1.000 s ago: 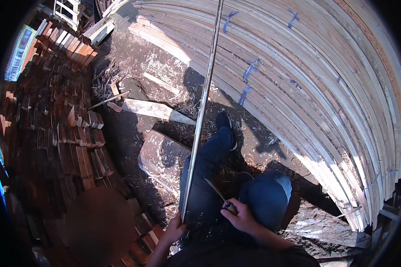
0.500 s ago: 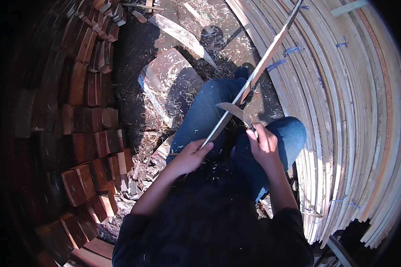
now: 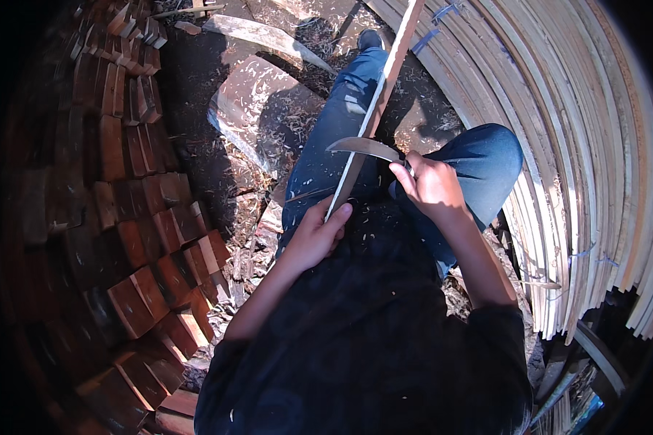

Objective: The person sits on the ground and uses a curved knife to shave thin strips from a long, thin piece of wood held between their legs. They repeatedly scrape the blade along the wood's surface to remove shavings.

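A long, narrow wooden strip (image 3: 387,88) runs from my lap away past my knees, one edge pale and bright in the sun. Its near end sits in my left hand (image 3: 319,233), thumb along the wood and fingers wrapped below. My right hand (image 3: 435,185) grips a curved knife (image 3: 366,147) near my bent right knee; the handle is mostly hidden in the fist. The blade lies across the strip, its tip reaching past the strip's left edge. Small shavings dot my jeans (image 3: 337,127) and dark shirt.
Stacked reddish-brown wood blocks (image 3: 130,308) rise on the left. Bundles of long pale wood strips (image 3: 551,130) with blue ties fill the right side. A flat slab (image 3: 250,90) strewn with shavings lies ahead, with an offcut board (image 3: 257,34) beyond it on the littered ground.
The blade now crosses the strip nearer its held end, at a flatter angle. The strip stands a little steeper in view. The whole view has shifted and turned slightly.
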The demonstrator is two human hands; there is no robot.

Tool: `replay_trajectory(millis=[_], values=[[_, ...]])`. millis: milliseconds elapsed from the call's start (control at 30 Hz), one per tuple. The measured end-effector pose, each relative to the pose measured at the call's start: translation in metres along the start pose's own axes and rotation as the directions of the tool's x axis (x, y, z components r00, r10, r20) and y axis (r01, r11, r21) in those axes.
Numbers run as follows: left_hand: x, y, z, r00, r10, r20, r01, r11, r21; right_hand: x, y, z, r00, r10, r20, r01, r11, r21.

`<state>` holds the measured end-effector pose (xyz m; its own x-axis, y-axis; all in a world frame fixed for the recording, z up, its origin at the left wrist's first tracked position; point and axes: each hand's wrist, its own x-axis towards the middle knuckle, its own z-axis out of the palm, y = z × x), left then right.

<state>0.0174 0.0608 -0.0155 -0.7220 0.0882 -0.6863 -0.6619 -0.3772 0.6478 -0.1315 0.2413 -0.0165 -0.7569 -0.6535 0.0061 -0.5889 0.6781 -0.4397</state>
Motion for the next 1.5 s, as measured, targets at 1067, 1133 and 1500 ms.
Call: replay_trajectory(millis=[1067, 1133, 1500], values=[[0.009, 0.013, 0.056, 0.966, 0.012, -0.259, 0.041, 0.979, 0.200, 0.010, 0.057, 0.028, 0.979, -0.041, -0.199, 0.089, 0.966, 0.241], [0.010, 0.014, 0.061, 0.959, 0.019, -0.282, 0.044, 0.976, 0.216, 0.007, 0.059, 0.028, 0.978, -0.035, -0.205, 0.085, 0.967, 0.239], [0.008, 0.020, 0.078, 0.948, 0.042, -0.315, 0.050, 0.959, 0.279, 0.014, 0.072, 0.036, 0.934, -0.056, -0.352, 0.116, 0.981, 0.153]])
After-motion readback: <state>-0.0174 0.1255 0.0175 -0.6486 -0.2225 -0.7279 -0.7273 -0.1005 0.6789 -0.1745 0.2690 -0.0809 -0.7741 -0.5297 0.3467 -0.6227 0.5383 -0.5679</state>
